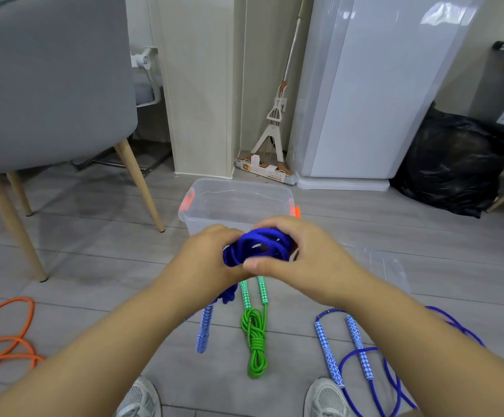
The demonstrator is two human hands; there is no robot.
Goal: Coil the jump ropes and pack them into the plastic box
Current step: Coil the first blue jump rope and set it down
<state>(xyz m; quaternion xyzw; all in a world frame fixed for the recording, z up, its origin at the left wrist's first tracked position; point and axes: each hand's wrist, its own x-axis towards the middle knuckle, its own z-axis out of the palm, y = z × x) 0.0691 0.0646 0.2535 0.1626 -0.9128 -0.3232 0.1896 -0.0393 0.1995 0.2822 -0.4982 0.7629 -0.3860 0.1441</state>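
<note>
Both hands are up in front of me w/ the dark blue rope bunched between them. The left hand is curled round the left side of the loops, and the right hand grips from the right w/ fingers over the top and thumb across the front. The bundle sits in the air just short of the clear plastic box, which has no rope in it that I can see. One patterned handle dangles below the left wrist; I can't find the other one. Main risk, imo: the loops look loose and uneven, so if either grip eases before they're tied off, the coil springs apart. The hanging handle could also snag the box rim on the way in and drag loops out. The green rope lies bundled on the floor, not packed yet. The orange rope and a second blue rope lie uncoiled near my shoes, so there's a tangle or trip risk if I shift.
</note>
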